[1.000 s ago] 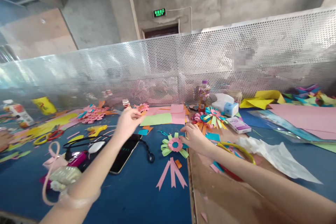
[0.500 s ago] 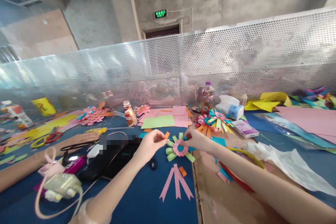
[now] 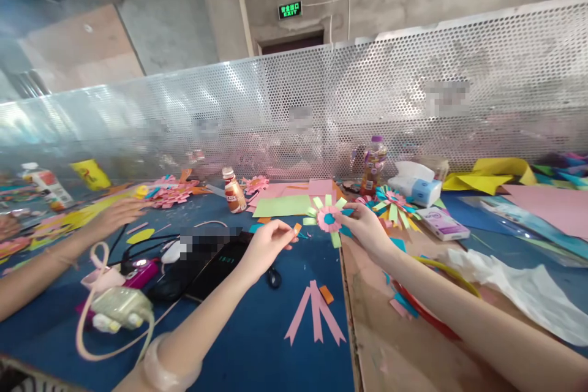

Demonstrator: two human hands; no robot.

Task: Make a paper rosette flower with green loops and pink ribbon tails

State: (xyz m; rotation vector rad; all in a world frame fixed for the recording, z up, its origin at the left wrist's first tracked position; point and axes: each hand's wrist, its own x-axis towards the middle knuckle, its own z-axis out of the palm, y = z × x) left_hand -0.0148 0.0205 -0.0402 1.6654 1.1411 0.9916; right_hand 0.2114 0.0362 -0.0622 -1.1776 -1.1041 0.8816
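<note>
My left hand (image 3: pixel 270 246) is closed, pinching a small orange paper piece (image 3: pixel 297 229) between thumb and fingertips. My right hand (image 3: pixel 365 231) grips the right edge of a paper flower (image 3: pixel 324 224), which has a pink ring, a blue centre and light green loops around it. The flower is held up above the table, apart from my left hand. Below it, three pink paper strips (image 3: pixel 315 313) with notched ends fan out on the blue surface. Another orange paper piece (image 3: pixel 326 294) lies beside their top.
Phones (image 3: pixel 215 266), cables and a power bank (image 3: pixel 140 272) lie to the left. A co-worker's hand (image 3: pixel 117 213) reaches over paper there. Bottles (image 3: pixel 234 193), a tissue pack (image 3: pixel 416 188), finished paper flowers (image 3: pixel 392 199) and crumpled tissue (image 3: pixel 509 288) stand or lie around. A perforated metal panel (image 3: pixel 294 110) borders the back.
My right hand has lifted the paper flower and tilted it toward me, away from the pink strips. My left hand still holds the orange piece. The co-worker's hand has risen on the left.
</note>
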